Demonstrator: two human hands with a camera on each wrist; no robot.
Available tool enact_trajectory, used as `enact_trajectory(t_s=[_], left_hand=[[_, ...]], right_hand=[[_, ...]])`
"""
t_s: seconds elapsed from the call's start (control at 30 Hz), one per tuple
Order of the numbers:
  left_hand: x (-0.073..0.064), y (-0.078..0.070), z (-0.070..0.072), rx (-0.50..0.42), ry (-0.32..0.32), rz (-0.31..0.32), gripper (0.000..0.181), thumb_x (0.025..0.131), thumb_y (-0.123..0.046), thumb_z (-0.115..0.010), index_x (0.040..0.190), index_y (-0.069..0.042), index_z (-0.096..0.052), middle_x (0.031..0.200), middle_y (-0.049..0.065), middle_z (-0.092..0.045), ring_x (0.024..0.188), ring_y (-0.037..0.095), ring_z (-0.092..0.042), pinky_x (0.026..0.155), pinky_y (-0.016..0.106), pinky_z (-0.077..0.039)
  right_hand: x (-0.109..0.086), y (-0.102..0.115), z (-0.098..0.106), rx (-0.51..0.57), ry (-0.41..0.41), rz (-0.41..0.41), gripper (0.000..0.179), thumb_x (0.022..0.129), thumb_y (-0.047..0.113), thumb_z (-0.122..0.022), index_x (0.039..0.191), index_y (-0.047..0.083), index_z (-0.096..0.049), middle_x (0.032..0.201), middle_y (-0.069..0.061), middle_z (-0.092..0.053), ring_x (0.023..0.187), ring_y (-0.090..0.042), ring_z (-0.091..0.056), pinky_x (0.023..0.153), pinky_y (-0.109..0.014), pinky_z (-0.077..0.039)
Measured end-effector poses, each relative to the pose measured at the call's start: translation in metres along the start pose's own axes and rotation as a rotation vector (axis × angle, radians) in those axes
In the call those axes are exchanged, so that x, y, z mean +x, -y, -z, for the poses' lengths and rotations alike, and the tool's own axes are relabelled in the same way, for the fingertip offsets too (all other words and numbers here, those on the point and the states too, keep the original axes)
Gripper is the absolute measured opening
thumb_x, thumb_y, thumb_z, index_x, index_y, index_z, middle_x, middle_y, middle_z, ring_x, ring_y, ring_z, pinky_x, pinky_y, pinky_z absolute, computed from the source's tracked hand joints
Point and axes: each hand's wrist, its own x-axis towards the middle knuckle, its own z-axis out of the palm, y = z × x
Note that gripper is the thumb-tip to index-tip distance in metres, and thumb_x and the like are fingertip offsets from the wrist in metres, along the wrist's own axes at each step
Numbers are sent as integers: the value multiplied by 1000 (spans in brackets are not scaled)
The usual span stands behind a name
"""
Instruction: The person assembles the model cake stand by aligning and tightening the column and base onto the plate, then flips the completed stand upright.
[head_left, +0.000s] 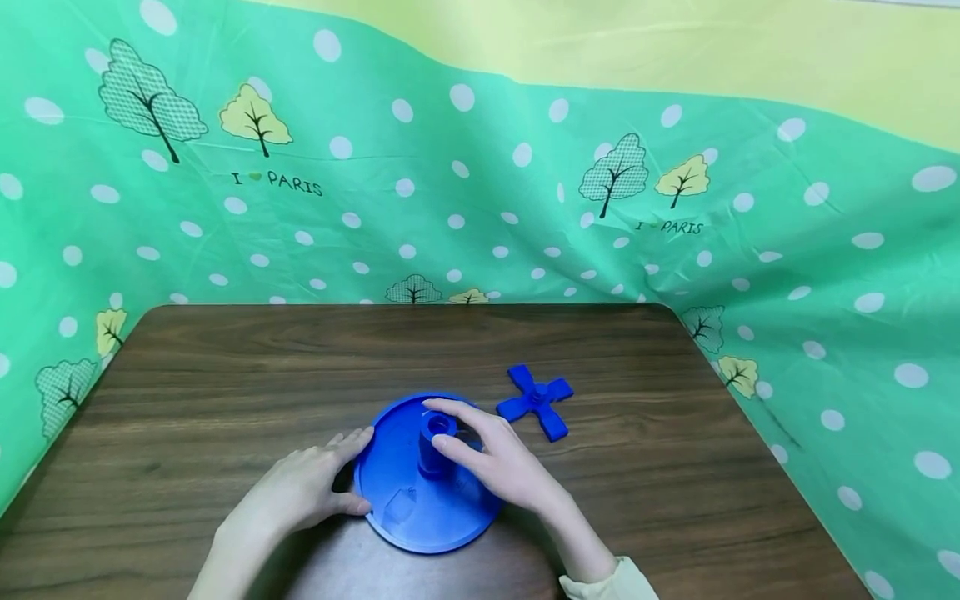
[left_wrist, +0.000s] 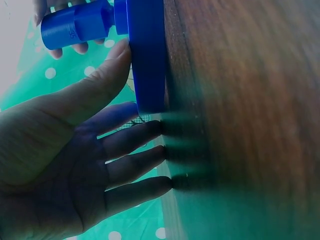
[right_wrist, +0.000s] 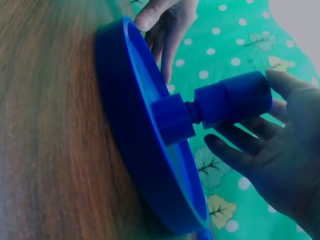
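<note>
A round blue plastic disc (head_left: 435, 529) with a raised rim lies flat on the table. From its middle rises an upright stem, topped by a blue cylinder (right_wrist: 235, 97) with a hole in its upper end. My right hand (head_left: 504, 458) holds this cylinder near the top, thumb on one side and fingers round the far side. On the disc's left edge rests my left hand (head_left: 300, 483), its fingers fairly straight and spread; the thumb (left_wrist: 117, 55) touches the rim. The left wrist view shows the lower fingers reaching down to the tabletop.
A blue cross-shaped piece (head_left: 537, 398) with flared arms and a central hub lies behind the disc to the right. The brown wood-grain table (head_left: 225, 367) is bordered at the back and sides by a green dotted cloth (head_left: 450, 217).
</note>
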Motion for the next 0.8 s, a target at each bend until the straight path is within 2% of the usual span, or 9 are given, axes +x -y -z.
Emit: enact_trajectory(t_s=[0.17,0.27,0.4,0.5,0.57,0.7,0.8], left_hand=[[0,0,0,8,-2,0,96,75,-54,-86,154,-14,-49,153,24,-53,139,46,-54,107,70,-44],[0,0,0,8,2,3,97,75,-54,-86,154,-14,-49,153,24,-53,138,46,-54,106,70,-45],[0,0,0,6,-5,9,96,75,-54,-86,154,-14,-49,152,25,-54,137,47,-55,106,70,-46],[0,0,0,7,-12,4,95,75,-53,-86,154,-14,-49,152,24,-54,137,47,-55,106,69,-46],[-1,0,0,6,-17,-1,95,75,-53,-86,153,-13,-50,151,24,-55,138,46,-55,107,68,-46],[-1,-2,0,1,-21,0,94,75,-52,-87,153,-14,-51,151,23,-55,137,46,-55,107,68,-46],[-2,-1,1,0,-28,2,94,75,-53,-86,153,-14,-51,151,24,-55,137,47,-55,107,68,-46]], right_hand=[[-2,-3,2,37,27,-7,44,109,35,-50,153,28,-50,158,9,-50,151,-13,-43,124,-50,-38],[-2,-6,1,39,9,-4,43,108,35,-53,150,29,-52,155,9,-53,147,-13,-49,121,-48,-42],[1,-7,-3,57,-33,-15,41,104,36,-62,144,28,-56,145,7,-60,135,-15,-57,111,-40,-52],[2,-8,-6,71,-53,-25,43,101,35,-67,141,25,-56,142,6,-60,132,-15,-58,107,-36,-56],[2,-10,-7,75,-55,-21,45,101,35,-67,143,26,-54,145,3,-59,133,-17,-57,107,-38,-56],[1,-10,-7,51,-36,-14,45,104,37,-61,148,38,-50,155,6,-52,145,-19,-49,117,-50,-46],[2,-9,-5,56,-4,-6,43,108,38,-52,150,41,-47,159,10,-47,153,-18,-40,124,-55,-36]])
